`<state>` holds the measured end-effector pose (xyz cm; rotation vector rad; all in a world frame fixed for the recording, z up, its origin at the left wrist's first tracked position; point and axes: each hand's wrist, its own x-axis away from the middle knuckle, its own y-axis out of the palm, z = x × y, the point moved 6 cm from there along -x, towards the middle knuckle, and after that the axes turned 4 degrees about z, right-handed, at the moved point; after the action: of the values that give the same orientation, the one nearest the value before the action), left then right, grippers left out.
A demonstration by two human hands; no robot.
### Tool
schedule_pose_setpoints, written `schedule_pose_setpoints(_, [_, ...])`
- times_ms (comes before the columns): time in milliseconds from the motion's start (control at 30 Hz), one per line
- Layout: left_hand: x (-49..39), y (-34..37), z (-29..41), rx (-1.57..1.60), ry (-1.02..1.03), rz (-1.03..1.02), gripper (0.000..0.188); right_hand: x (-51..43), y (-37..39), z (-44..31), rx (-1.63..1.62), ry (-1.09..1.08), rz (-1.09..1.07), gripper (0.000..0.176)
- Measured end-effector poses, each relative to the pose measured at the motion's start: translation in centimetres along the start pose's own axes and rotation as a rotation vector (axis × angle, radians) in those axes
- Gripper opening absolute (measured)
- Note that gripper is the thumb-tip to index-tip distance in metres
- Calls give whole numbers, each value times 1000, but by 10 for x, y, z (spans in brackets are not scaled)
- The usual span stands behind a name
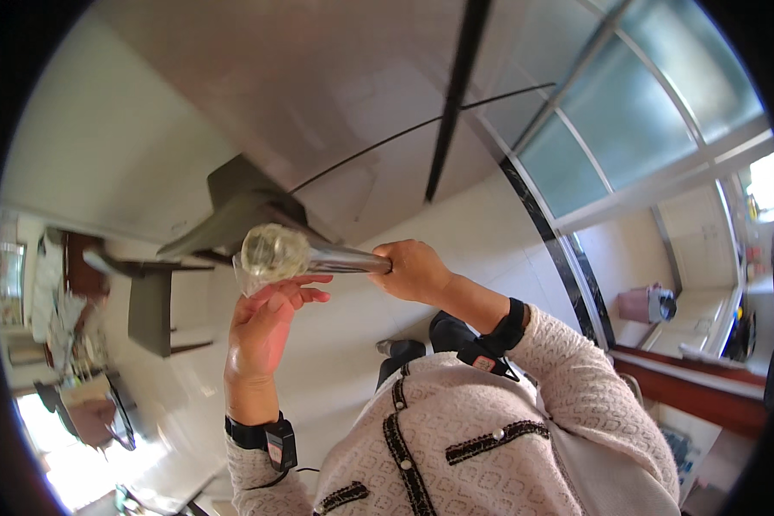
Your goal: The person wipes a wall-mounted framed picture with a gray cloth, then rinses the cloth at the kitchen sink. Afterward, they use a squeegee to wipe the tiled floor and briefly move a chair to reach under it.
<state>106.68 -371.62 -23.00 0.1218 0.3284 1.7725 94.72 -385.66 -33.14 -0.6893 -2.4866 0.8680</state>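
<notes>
A shiny metal tube [348, 260] is held out in front of me, with a crumpled, translucent, yellowish plastic-like mass [274, 251] around its far end. My right hand [413, 271] is closed around the tube's near end. Just below the mass is my left hand [261, 329], raised with its fingers apart and partly curled; whether its fingertips touch the clear material cannot be told. Each wrist wears a black strap with a small device.
Beyond my hands stand a dark chair [245, 206] and a second chair [149, 313]. Frosted glass sliding doors [638, 116] are at upper right, a pink bin [638, 304] past their threshold. A black pole-like bar [455, 97] crosses the top.
</notes>
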Motion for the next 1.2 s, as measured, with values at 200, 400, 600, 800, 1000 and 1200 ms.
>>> schedule_pose_setpoints(200, [-108,77,-64,297,-77,-166,46,11,-73,131,26,218,280,14])
schedule_pose_setpoints(400, [-195,160,-116,284,-330,-171,71,23,-130,234,10,303,555,15])
schedule_pose_setpoints(600, [-254,231,-166,141,-614,-226,61,21,-161,338,30,359,631,9])
schedule_pose_setpoints(800, [-281,265,-224,-32,-964,-266,34,22,-168,418,-5,380,669,9])
schedule_pose_setpoints(1000, [-272,268,-275,-78,-1220,-221,45,23,-142,472,-139,346,625,18])
schedule_pose_setpoints(1200, [-229,254,-296,-229,-1359,-248,52,34,-94,541,-994,879,687,35])
